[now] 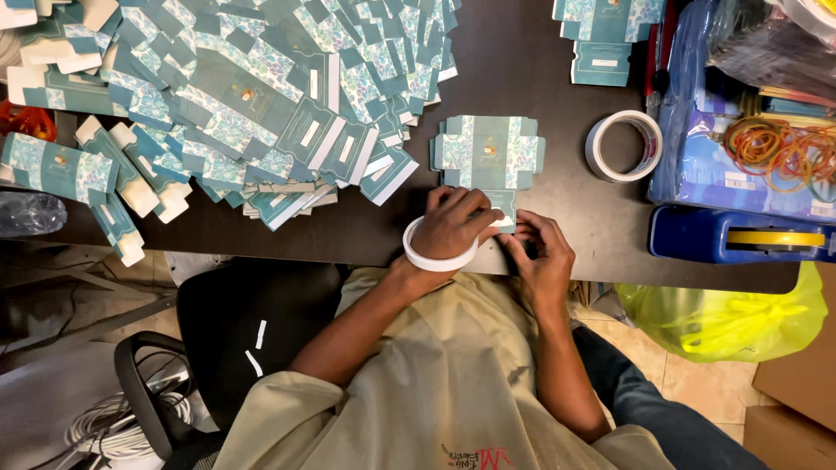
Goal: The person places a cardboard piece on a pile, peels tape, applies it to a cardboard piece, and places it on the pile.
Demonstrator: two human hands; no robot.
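— Pressing the near flap of the flat teal carton blank [488, 157] was what we were at, wasn't it? It lay unfolded on the dark table [540, 70], close to the front edge, right in front of us.

— Yes. Our left hand [453, 228] had its fingers curled down onto that bottom flap, pinning it rather than lifting it, with a white tape roll [438, 252] worn round the wrist like a bangle. Our right hand [542, 259] met it from the other side, fingertips pinched at the flap's edge; whether a strip of tape sat between them, we could not tell.

— So how did we judge it should be done well?

— We thought the blank had to stay flat and square to the table edge, the left hand holding it steady while the right worked along the flap, so nothing went on crooked or creased.

— And round about?

— A second tape roll [623, 145] lay flat to the right of the blank, apart from it. Farther right stood a blue tape dispenser [736, 237], with a tangle of rubber bands [778, 150] on plastic-wrapped packs behind it. To the left a big heap of the same carton blanks [252, 104] sprawled, its nearest pieces just beside ours. A small stack of blanks [605, 39] sat at the far edge.

— Below the table?

— A yellow plastic bag [727, 318] hung there.
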